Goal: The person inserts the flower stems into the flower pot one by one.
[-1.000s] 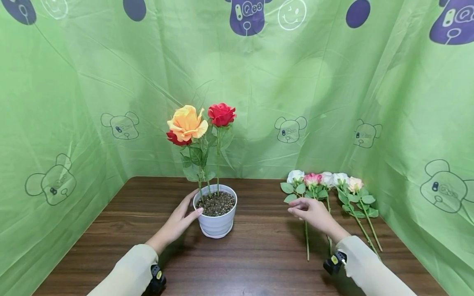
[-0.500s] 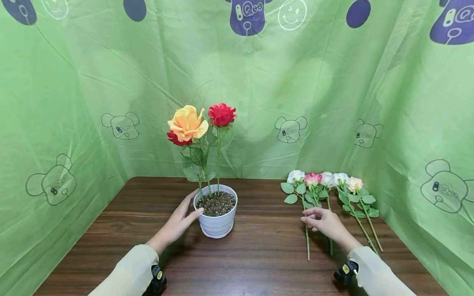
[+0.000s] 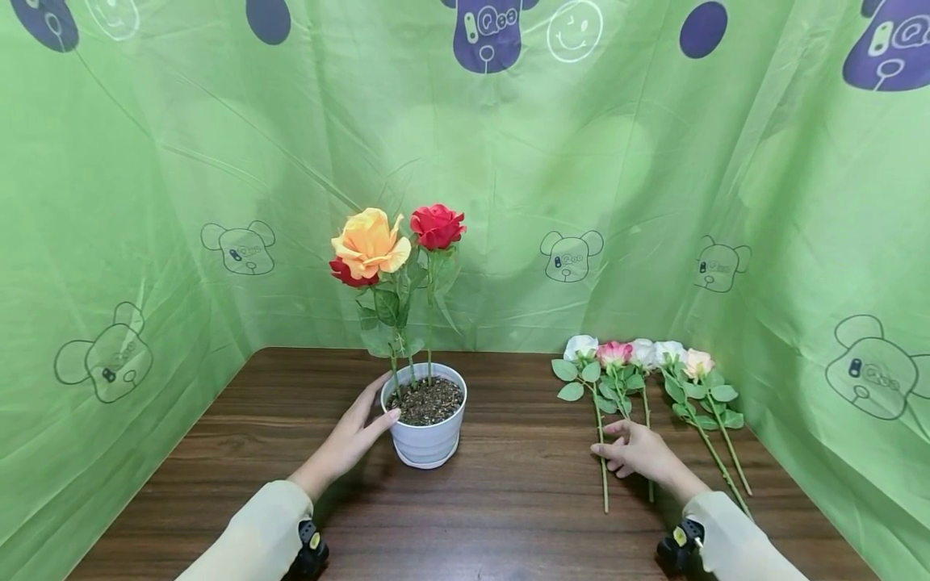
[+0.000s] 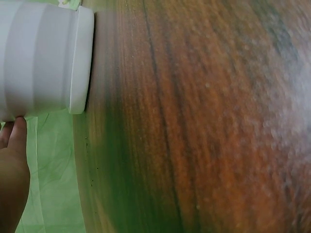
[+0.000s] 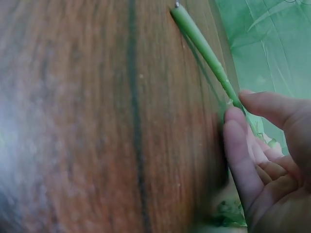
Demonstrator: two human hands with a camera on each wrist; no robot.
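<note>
In the head view, my left hand (image 3: 350, 438) holds the left side of a white flowerpot (image 3: 427, 445), thumb over the rim and fingers round its side. Soil (image 3: 430, 402) fills the pot, and an orange rose (image 3: 372, 244), a red rose (image 3: 438, 226) and a second red rose (image 3: 352, 273) stand upright in it. On the right, my right hand (image 3: 641, 453) pinches the stem of the leftmost white rose (image 3: 581, 348), which lies on the table. The right wrist view shows thumb and index finger on either side of this green stem (image 5: 201, 43).
Beside that white rose lie a pink rose (image 3: 613, 353), two more white roses and a peach rose (image 3: 698, 364), heads toward the table's back edge. The wooden table (image 3: 501, 516) is enclosed by green printed curtains (image 3: 494, 145).
My right hand has come down and toward me, from above the leaves to the lower stem of the white rose, its fingers closing there. My left hand stays on the pot.
</note>
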